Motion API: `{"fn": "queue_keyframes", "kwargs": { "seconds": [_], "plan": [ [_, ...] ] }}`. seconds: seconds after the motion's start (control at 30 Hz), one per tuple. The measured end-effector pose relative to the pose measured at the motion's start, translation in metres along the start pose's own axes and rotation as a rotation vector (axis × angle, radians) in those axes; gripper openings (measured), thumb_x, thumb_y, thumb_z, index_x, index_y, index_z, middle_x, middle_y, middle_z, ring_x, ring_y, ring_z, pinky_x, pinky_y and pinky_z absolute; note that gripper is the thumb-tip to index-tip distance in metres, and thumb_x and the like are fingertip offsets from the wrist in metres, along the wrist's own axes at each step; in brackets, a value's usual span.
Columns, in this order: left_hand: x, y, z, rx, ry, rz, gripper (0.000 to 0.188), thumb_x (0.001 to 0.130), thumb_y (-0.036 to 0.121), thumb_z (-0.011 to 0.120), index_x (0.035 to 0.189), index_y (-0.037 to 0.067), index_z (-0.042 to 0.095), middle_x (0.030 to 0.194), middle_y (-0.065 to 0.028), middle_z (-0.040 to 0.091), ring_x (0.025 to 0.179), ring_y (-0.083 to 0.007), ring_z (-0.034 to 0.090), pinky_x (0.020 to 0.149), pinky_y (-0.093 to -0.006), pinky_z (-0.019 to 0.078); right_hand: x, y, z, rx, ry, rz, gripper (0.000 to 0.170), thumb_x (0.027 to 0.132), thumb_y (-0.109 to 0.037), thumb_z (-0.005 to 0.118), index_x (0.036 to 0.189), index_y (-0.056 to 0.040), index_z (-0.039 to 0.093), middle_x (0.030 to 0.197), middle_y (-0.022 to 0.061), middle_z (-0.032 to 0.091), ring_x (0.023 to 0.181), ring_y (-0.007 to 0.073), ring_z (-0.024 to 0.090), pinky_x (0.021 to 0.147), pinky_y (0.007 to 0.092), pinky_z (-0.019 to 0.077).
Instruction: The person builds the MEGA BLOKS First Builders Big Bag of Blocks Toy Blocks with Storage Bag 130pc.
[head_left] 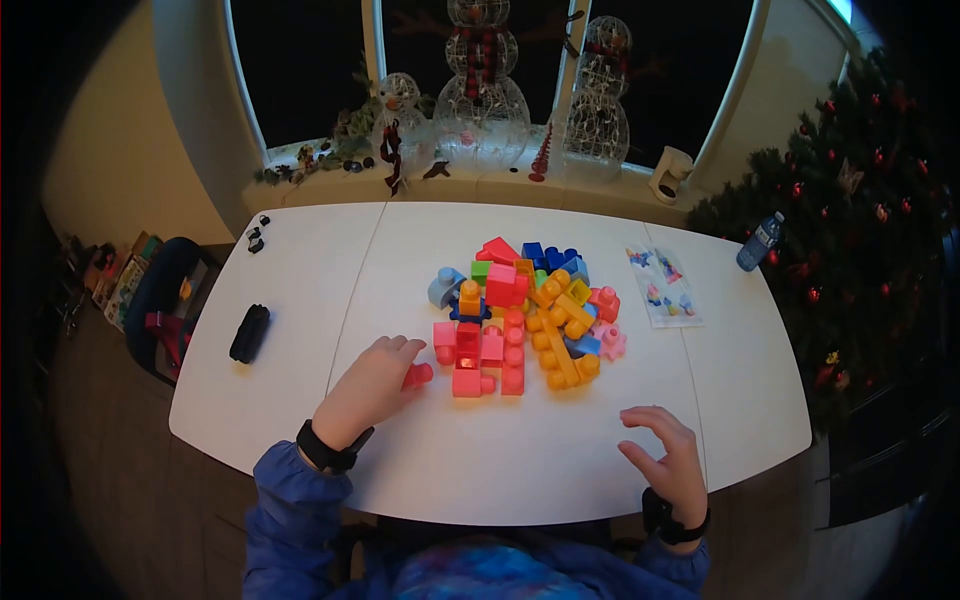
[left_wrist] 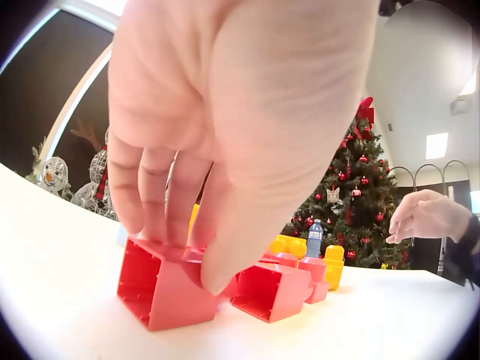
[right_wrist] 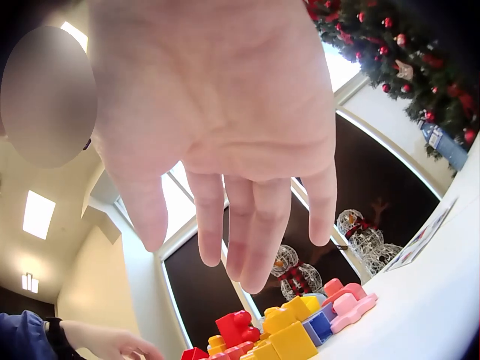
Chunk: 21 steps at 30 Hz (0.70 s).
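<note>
At the left front of a pile of toy building blocks, my left hand (head_left: pixel 372 388) pinches a red toy block (left_wrist: pixel 180 292) between thumb and fingers. The block lies on its side on the white table, its hollow end facing the left wrist camera. Just right of it are pink and red blocks (head_left: pixel 467 380), with yellow-orange blocks (head_left: pixel 556 355) farther right. My right hand (head_left: pixel 670 460) hovers over the table's right front with fingers loosely bent and nothing in them. In the right wrist view the pile shows beyond its fingertips (right_wrist: pixel 253 281).
Blue blocks (head_left: pixel 560 258) lie at the back of the pile. A printed sheet (head_left: pixel 665 290) and a water bottle (head_left: pixel 762 242) are to the right on the white table (head_left: pixel 440 470). A black case (head_left: pixel 250 334) lies on the left, with small dark pieces (head_left: pixel 256 240) behind it.
</note>
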<state>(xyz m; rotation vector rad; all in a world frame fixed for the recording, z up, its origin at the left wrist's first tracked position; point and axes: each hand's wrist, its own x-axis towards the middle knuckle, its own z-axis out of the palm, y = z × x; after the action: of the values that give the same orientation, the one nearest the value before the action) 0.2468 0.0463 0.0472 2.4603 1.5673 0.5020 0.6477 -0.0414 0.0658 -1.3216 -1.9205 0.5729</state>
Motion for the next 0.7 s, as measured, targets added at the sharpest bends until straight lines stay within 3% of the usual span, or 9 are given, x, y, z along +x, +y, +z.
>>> {"fn": "queue_keyframes", "kwargs": {
  "seconds": [0.1,0.2,0.3,0.43,0.53,0.7],
  "plan": [
    [-0.015,0.021,-0.03,-0.264,-0.04,-0.112,0.044,0.082,0.004,0.078,0.123,0.001,0.064,0.108,-0.0153,0.066,0.097,-0.0311,0.068,0.087,-0.0369,0.0593,0.0,0.003,0.001,0.006,0.003,0.022,0.032,0.084,-0.009,0.084,0.114,-0.0019,0.073,0.111,0.0147,0.074,0.102,0.0311,0.072,0.091,0.0375,0.0565],
    [-0.019,0.035,-0.019,-0.51,-0.033,0.072,0.045,0.08,-0.001,0.077,0.122,0.001,0.065,0.106,-0.0149,0.064,0.095,-0.0299,0.07,0.086,-0.0357,0.0606,0.001,0.005,0.009,0.038,-0.02,0.025,0.032,0.085,-0.009,0.084,0.114,-0.0018,0.073,0.112,0.0146,0.074,0.103,0.0309,0.071,0.092,0.0377,0.0562],
    [-0.016,0.046,0.007,-0.527,-0.151,0.118,0.038,0.082,0.003,0.077,0.117,0.001,0.062,0.108,-0.0157,0.064,0.096,-0.0337,0.068,0.085,-0.0407,0.0574,0.004,0.002,0.017,0.051,-0.056,0.0,0.033,0.085,-0.011,0.084,0.115,-0.0019,0.072,0.113,0.0142,0.074,0.104,0.031,0.071,0.092,0.0379,0.0558],
    [-0.011,0.052,0.027,-0.485,-0.176,0.165,0.037,0.083,0.004,0.077,0.117,0.001,0.061,0.113,-0.0179,0.064,0.099,-0.0384,0.067,0.087,-0.0432,0.0574,0.005,-0.002,0.023,0.065,-0.1,-0.011,0.034,0.086,-0.013,0.084,0.116,-0.0021,0.071,0.113,0.0139,0.074,0.103,0.032,0.071,0.092,0.0384,0.0559],
    [-0.01,0.055,0.026,-0.526,-0.196,0.107,0.037,0.083,0.005,0.077,0.117,0.001,0.061,0.115,-0.018,0.065,0.101,-0.0394,0.066,0.088,-0.0439,0.0568,0.004,-0.002,0.024,0.04,-0.109,-0.019,0.033,0.086,-0.014,0.084,0.115,-0.0024,0.071,0.112,0.0139,0.074,0.102,0.0333,0.07,0.091,0.0392,0.056],
    [-0.009,0.051,0.012,-0.527,-0.141,0.12,0.039,0.085,0.009,0.083,0.118,0.001,0.065,0.111,-0.0165,0.065,0.098,-0.0335,0.069,0.088,-0.039,0.0575,0.005,-0.005,0.024,0.049,-0.134,0.023,0.033,0.087,-0.016,0.084,0.114,-0.0027,0.071,0.111,0.014,0.075,0.102,0.034,0.07,0.091,0.0403,0.0562]
  ]
}}
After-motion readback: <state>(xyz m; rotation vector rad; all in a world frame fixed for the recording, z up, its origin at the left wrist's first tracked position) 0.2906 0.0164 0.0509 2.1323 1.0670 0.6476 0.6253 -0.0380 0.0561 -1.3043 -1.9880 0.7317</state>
